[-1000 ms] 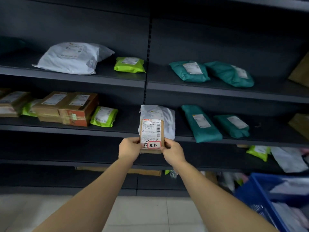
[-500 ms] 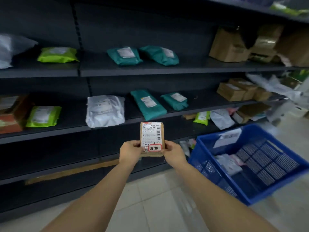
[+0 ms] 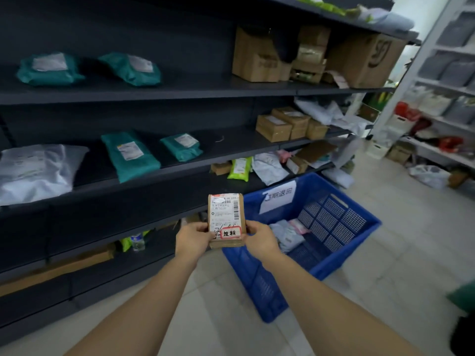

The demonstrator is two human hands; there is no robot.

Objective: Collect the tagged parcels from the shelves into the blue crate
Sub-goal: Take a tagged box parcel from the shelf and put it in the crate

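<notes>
**Both hands hold a small tagged box in front of the crate**

Two bare forearms reach forward from the bottom of the view, nearly straight and angled toward each other. The left hand (image 3: 194, 238) and right hand (image 3: 261, 238) grip opposite lower edges of a small brown box (image 3: 226, 219), held upright with its white label facing the viewer. A red-bordered tag (image 3: 230, 232) sits at the label's bottom. Thumbs press on the front of the box; the other fingers curl behind it, out of sight. The box is in the air over the near left corner of the blue crate (image 3: 341, 263), which stands on the tiled floor (image 3: 205, 317) beside dark shelves (image 3: 180, 91). A few soft parcels (image 3: 288, 235) lie inside the crate.
</notes>
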